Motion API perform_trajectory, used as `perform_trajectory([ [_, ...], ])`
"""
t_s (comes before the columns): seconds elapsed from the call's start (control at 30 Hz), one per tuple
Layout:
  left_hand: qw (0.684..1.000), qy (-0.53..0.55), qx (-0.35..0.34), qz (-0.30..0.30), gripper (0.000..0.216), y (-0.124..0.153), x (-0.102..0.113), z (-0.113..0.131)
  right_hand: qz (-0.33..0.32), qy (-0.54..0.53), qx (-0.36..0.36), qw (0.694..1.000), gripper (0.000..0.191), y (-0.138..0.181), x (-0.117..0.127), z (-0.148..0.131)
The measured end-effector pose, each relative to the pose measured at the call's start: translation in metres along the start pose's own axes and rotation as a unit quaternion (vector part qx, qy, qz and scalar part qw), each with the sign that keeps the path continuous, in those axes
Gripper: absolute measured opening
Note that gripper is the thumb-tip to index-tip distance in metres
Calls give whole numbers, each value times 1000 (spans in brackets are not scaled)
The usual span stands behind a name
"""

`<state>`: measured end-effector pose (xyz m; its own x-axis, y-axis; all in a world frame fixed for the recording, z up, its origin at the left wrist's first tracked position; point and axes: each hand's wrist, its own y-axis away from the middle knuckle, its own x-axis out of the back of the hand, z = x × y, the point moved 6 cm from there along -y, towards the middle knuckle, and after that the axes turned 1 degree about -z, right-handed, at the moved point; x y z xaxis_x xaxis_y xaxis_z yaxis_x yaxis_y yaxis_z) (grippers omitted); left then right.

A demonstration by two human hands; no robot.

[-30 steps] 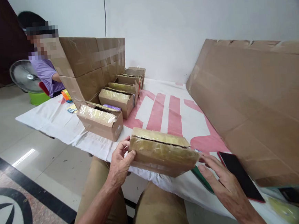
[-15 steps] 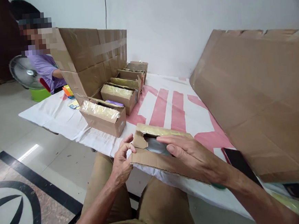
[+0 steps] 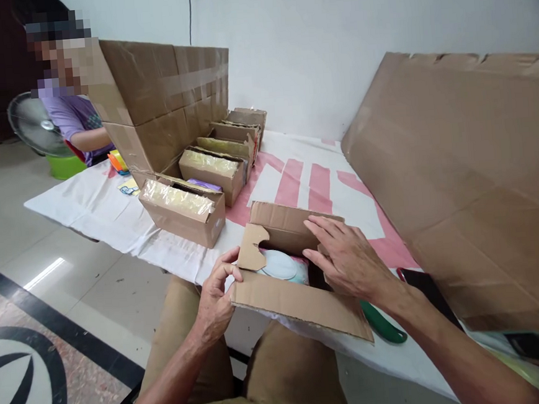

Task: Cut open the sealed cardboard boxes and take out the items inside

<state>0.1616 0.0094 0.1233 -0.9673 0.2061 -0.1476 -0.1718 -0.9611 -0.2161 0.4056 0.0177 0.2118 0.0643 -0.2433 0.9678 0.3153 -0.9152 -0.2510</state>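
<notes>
At the table's front edge, an unsealed cardboard box (image 3: 300, 302) stands with its long flaps folded outward. Inside, towards its left end, lies a wet wipes pack (image 3: 281, 266) with a pale blue oval lid and some pink on its side. My left hand (image 3: 218, 293) grips the box's near left corner between thumb and fingers. Over the right end, my right hand (image 3: 348, 252) is open, its fingers stretched towards the far flap; whether they touch the cardboard I cannot tell. Part of the right end is hidden behind this hand.
A green handle (image 3: 384, 323) and a dark phone-like object (image 3: 428, 295) lie to the right. Several small boxes (image 3: 184, 212) line the left, beside stacked large cartons (image 3: 158, 86). A large cardboard sheet (image 3: 473, 180) leans at right. Another person (image 3: 77, 124) sits behind the cartons.
The box's far flap has swung up and outward, uncovering more of the inside and the wipes pack. My right hand has lifted away from the pack, up and to the right. My left hand stays at the corner.
</notes>
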Motion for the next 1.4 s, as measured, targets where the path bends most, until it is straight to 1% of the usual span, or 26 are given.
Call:
perform_trajectory([
  [0.1, 1000, -10, 3, -2, 34, 5, 1, -1, -52, 6, -6, 999, 43, -14, -16, 11],
  [0.17, 1000, -14, 2, 17, 32, 11, 4, -8, -75, 4, -8, 997, 41, -19, -23, 14],
  [0.2, 999, -15, 6, 28, 40, 15, 5, -13, -78, 5, -12, 997, 41, -22, -25, 15],
  [0.27, 998, -15, 35, 40, 71, 21, 5, -28, -77, 8, -17, 997, 38, -26, -28, 17],
  [0.3, 997, -13, 59, 39, 82, 23, 3, -36, -76, 8, -16, 997, 35, -29, -29, 17],
  [0.33, 996, -11, 84, 34, 87, 24, 0, -43, -75, 6, -13, 997, 33, -31, -30, 17],
  [0.37, 994, -7, 101, 28, 88, 23, -3, -48, -72, 3, -8, 997, 31, -33, -30, 17],
  [0.43, 995, 5, 97, 15, 83, 16, -11, -47, -58, -3, 1, 998, 28, -34, -31, 17],
  [0.53, 998, 32, 60, -8, 74, -1, -20, -36, -11, 6, -17, 1000, 28, -32, -28, 23],
  [0.6, 996, 44, 75, -8, 71, -12, -18, -33, 18, 14, -44, 999, 27, -30, -26, 30],
  [0.63, 995, 50, 90, 5, 69, -16, -14, -33, 24, 15, -57, 998, 27, -29, -26, 33],
  [0.7, 991, 75, 99, 52, 66, -25, -1, -29, 13, 5, -71, 997, 27, -29, -28, 38],
  [0.77, 989, 99, 68, 89, 60, -36, 11, -16, -11, -8, -79, 997, 30, -31, -30, 41],
  [0.8, 990, 94, 45, 91, 54, -43, 14, -4, -23, -12, -84, 996, 31, -32, -32, 42],
  [0.87, 998, 35, 4, 50, 40, -58, 9, 24, -42, -11, -95, 994, 33, -34, -33, 43],
  [0.93, 996, -76, -14, -41, 29, -75, -12, 52, -51, -4, -98, 994, 33, -35, -33, 43],
  [1.0, 969, -182, -33, -162, 28, -91, -44, 73, -52, 4, -84, 995, 32, -35, -32, 42],
  [1.03, 941, -243, -54, -228, 30, -98, -62, 81, -51, 9, -73, 996, 32, -35, -31, 41],
  [1.07, 902, -308, -71, -293, 32, -103, -78, 85, -51, 13, -61, 997, 31, -35, -31, 40],
  [1.13, 817, -428, -88, -377, 32, -110, -100, 87, -51, 22, -46, 997, 31, -35, -31, 39],
  [1.17, 777, -477, -92, -400, 29, -112, -105, 86, -52, 26, -47, 997, 30, -36, -31, 38],
  [1.2, 744, -517, -94, -413, 24, -112, -108, 84, -54, 31, -52, 997, 30, -36, -31, 38],
  [1.27, 695, -571, -102, -425, 16, -105, -106, 81, -57, 38, -67, 995, 30, -37, -32, 38],
  [1.3, 680, -587, -110, -425, 14, -98, -103, 79, -56, 41, -72, 995, 30, -37, -32, 38],
  [1.33, 676, -595, -122, -417, 12, -91, -100, 78, -51, 43, -71, 995, 31, -37, -32, 37],
  [1.4, 693, -596, -157, -374, 13, -78, -90, 80, -40, 45, -62, 996, 31, -36, -30, 36],
])
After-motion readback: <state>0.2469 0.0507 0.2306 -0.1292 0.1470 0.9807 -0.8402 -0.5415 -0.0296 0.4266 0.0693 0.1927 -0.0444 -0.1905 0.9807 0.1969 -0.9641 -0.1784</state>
